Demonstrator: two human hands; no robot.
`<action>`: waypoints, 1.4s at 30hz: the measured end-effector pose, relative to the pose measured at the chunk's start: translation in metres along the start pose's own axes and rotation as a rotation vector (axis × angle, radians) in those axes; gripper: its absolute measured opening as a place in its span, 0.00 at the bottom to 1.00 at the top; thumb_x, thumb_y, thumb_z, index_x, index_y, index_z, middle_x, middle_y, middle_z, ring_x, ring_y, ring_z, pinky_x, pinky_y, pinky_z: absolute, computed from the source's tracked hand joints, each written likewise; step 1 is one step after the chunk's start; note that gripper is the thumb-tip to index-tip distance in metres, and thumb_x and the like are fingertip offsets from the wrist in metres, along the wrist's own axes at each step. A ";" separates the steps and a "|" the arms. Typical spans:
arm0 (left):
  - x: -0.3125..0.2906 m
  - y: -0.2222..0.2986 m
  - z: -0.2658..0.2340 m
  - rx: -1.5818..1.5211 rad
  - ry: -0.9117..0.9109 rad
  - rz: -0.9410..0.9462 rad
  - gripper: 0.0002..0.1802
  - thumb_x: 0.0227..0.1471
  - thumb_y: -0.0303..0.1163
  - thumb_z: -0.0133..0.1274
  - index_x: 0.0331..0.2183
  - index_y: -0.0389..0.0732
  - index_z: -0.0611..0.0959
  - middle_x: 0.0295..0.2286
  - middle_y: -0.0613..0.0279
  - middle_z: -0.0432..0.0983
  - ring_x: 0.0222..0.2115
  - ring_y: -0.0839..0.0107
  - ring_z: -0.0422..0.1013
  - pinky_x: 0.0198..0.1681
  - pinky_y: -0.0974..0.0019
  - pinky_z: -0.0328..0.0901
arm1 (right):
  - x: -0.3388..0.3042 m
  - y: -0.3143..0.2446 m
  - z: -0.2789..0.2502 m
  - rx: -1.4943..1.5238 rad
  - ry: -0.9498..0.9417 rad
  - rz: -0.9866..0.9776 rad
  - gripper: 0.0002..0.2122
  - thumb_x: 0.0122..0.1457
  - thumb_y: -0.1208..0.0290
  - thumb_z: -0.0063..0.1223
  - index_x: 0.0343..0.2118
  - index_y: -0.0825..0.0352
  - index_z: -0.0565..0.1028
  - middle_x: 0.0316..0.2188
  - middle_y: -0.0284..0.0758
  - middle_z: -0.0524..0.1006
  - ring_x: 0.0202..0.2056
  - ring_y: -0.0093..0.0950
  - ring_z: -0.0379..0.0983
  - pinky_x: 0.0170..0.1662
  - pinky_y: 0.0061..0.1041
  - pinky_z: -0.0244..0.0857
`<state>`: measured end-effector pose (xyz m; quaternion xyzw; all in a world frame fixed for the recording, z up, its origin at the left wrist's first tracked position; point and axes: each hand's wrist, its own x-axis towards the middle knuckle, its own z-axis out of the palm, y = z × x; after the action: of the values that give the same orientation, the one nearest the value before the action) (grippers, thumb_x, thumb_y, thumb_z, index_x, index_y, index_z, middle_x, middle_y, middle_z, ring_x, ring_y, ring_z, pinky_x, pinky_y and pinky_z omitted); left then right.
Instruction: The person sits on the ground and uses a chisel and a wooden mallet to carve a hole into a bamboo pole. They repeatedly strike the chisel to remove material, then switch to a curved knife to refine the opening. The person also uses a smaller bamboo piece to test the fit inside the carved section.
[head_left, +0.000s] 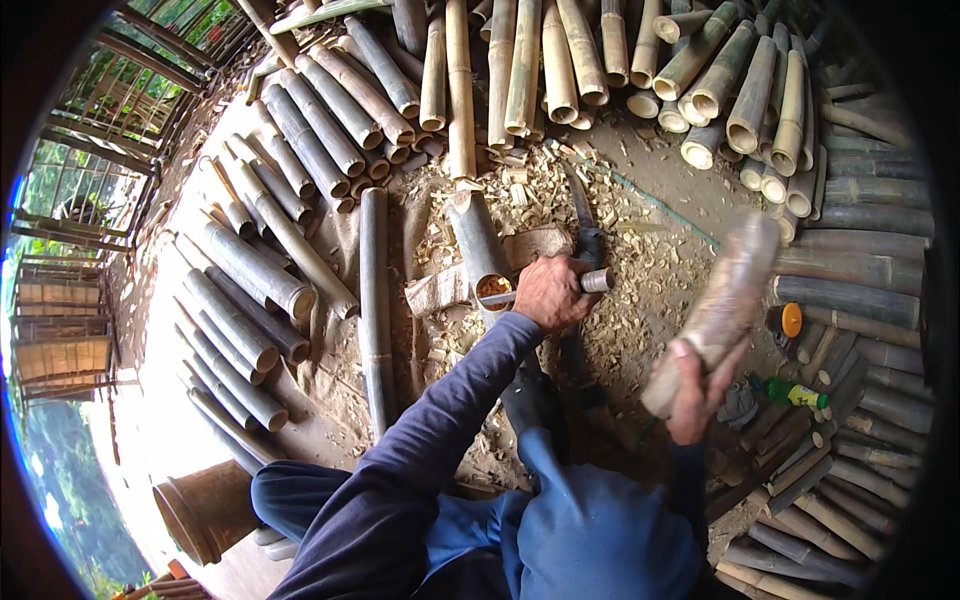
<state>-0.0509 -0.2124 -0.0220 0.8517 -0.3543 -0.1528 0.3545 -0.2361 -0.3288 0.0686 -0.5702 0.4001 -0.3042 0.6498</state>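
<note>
Bamboo tubes (255,272) lie left, right and ahead of the wood chips (640,290).
1 tube (474,235) lies among the chips, the knife (508,297) in the left hand (552,295) at its near end; 1 long tube (374,300) lies to its left. The club (722,305) in the right hand (695,390) is farther right, a bottle (797,393) beyond; a bucket (205,510) stands near left.
</note>
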 end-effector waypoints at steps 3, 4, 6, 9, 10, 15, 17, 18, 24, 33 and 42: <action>-0.008 0.000 -0.011 -0.046 0.009 0.023 0.15 0.39 0.37 0.61 0.33 0.45 0.88 0.25 0.47 0.80 0.28 0.49 0.78 0.34 0.54 0.73 | 0.000 0.004 0.013 -0.592 -0.630 -0.349 0.47 0.51 0.73 0.63 0.69 0.70 0.42 0.62 0.52 0.60 0.63 0.39 0.58 0.64 0.35 0.53; -0.010 -0.006 -0.016 -0.047 0.029 0.029 0.15 0.39 0.37 0.61 0.33 0.45 0.88 0.25 0.47 0.80 0.28 0.48 0.77 0.34 0.54 0.72 | 0.012 -0.003 0.012 -0.478 -0.729 -0.299 0.47 0.51 0.74 0.63 0.69 0.71 0.43 0.63 0.51 0.60 0.63 0.38 0.57 0.64 0.35 0.53; -0.015 -0.005 -0.026 -0.094 0.053 0.005 0.14 0.39 0.39 0.63 0.32 0.44 0.87 0.23 0.48 0.79 0.27 0.47 0.77 0.32 0.52 0.71 | 0.022 -0.022 0.016 -0.338 -0.792 -0.246 0.46 0.51 0.75 0.62 0.68 0.71 0.44 0.64 0.49 0.56 0.64 0.36 0.56 0.65 0.34 0.52; -0.021 0.011 -0.018 -0.093 0.098 0.004 0.14 0.40 0.40 0.64 0.29 0.43 0.85 0.22 0.49 0.79 0.27 0.47 0.76 0.31 0.52 0.70 | -0.002 -0.035 0.013 -0.244 -0.455 -0.321 0.45 0.50 0.79 0.57 0.69 0.71 0.43 0.56 0.51 0.63 0.46 0.34 0.66 0.51 0.34 0.63; -0.025 0.012 -0.019 -0.132 0.146 0.005 0.15 0.41 0.42 0.64 0.28 0.42 0.84 0.22 0.49 0.78 0.27 0.46 0.76 0.32 0.51 0.70 | -0.004 -0.025 0.018 -0.280 -0.411 -0.386 0.44 0.50 0.79 0.57 0.69 0.71 0.43 0.53 0.52 0.65 0.41 0.33 0.68 0.46 0.34 0.65; -0.030 -0.002 -0.024 -0.188 0.089 -0.083 0.17 0.45 0.43 0.62 0.33 0.41 0.85 0.24 0.50 0.81 0.26 0.52 0.77 0.33 0.52 0.71 | 0.001 -0.007 0.042 -0.527 -0.759 -0.320 0.46 0.49 0.73 0.62 0.68 0.73 0.45 0.62 0.50 0.60 0.63 0.42 0.56 0.66 0.38 0.48; 0.003 -0.017 -0.036 -0.361 -0.043 -0.120 0.19 0.47 0.46 0.61 0.32 0.39 0.85 0.23 0.53 0.81 0.23 0.57 0.77 0.31 0.54 0.71 | 0.017 -0.011 0.031 -0.415 -0.795 -0.289 0.47 0.50 0.69 0.62 0.68 0.72 0.44 0.63 0.53 0.59 0.63 0.43 0.58 0.64 0.40 0.53; 0.020 -0.039 -0.040 -0.453 -0.044 -0.120 0.21 0.49 0.47 0.60 0.31 0.37 0.84 0.23 0.56 0.79 0.22 0.62 0.75 0.29 0.56 0.71 | 0.015 -0.006 0.031 -0.360 -0.738 -0.310 0.46 0.48 0.72 0.62 0.68 0.72 0.46 0.63 0.47 0.58 0.62 0.35 0.55 0.65 0.33 0.48; 0.086 -0.065 -0.043 -0.584 -0.433 0.076 0.15 0.54 0.42 0.61 0.24 0.41 0.84 0.22 0.69 0.77 0.21 0.79 0.67 0.23 0.66 0.62 | 0.029 -0.013 0.021 -0.267 -0.494 -0.180 0.45 0.53 0.72 0.59 0.69 0.75 0.42 0.65 0.47 0.55 0.64 0.35 0.54 0.65 0.30 0.49; 0.043 -0.074 -0.037 -0.390 -0.092 0.300 0.12 0.52 0.35 0.59 0.35 0.37 0.83 0.23 0.56 0.77 0.23 0.66 0.74 0.28 0.64 0.70 | 0.050 -0.022 0.075 -0.603 -0.819 -0.297 0.46 0.48 0.68 0.63 0.68 0.72 0.47 0.64 0.51 0.58 0.63 0.38 0.59 0.66 0.33 0.49; -0.065 -0.061 -0.085 -1.149 1.259 -0.377 0.17 0.56 0.39 0.62 0.35 0.33 0.83 0.21 0.68 0.72 0.21 0.80 0.68 0.25 0.73 0.64 | 0.043 -0.068 0.083 -0.600 -1.049 -0.447 0.47 0.46 0.70 0.62 0.68 0.75 0.47 0.63 0.51 0.59 0.65 0.39 0.57 0.67 0.34 0.48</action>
<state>-0.0226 -0.0939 -0.0056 0.5115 0.1862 0.1350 0.8279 -0.1393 -0.3350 0.1303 -0.8697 -0.0318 0.0123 0.4924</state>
